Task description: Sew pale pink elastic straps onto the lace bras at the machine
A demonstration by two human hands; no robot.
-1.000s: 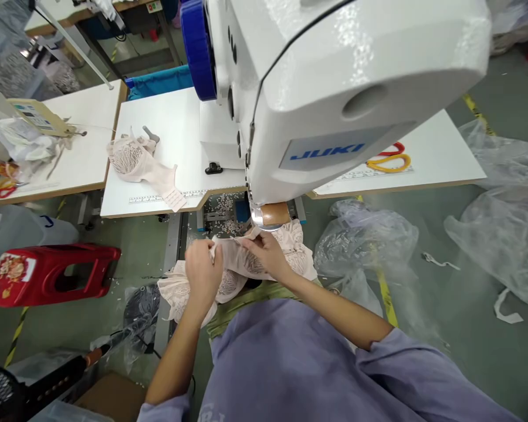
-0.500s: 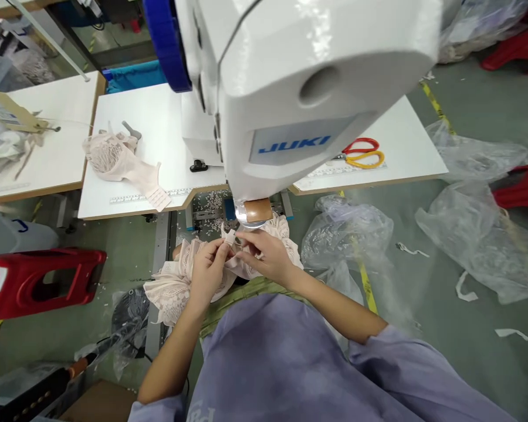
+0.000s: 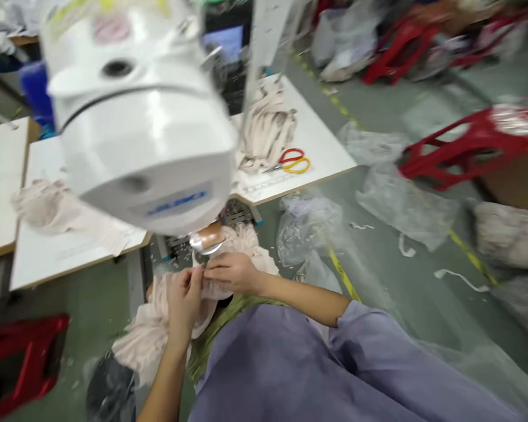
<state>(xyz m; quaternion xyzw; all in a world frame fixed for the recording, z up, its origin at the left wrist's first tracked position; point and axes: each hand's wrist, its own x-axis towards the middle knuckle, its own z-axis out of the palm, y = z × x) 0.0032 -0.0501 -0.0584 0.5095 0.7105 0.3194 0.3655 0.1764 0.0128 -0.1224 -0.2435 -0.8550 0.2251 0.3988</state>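
Note:
A pale pink lace bra lies bunched across my lap, below the head of the white sewing machine. My left hand pinches an edge of it between thumb and fingers. Right beside it, my right hand is closed on the same spot, fingertips almost meeting the left ones. The exact bit of fabric between the fingertips is hidden and blurred. Just above the hands sits the machine's tan and silver lower part.
Scissors with red and yellow handles lie on the white table, near a pile of pale fabric pieces. Another pale lace piece rests on the left. Plastic bags and red stools stand on the floor.
The view has swung to the right, so the machine and my hands appear further left. The fabric pile behind the scissors has come into sight. Both hands still grip the bra, fingertips closer together.

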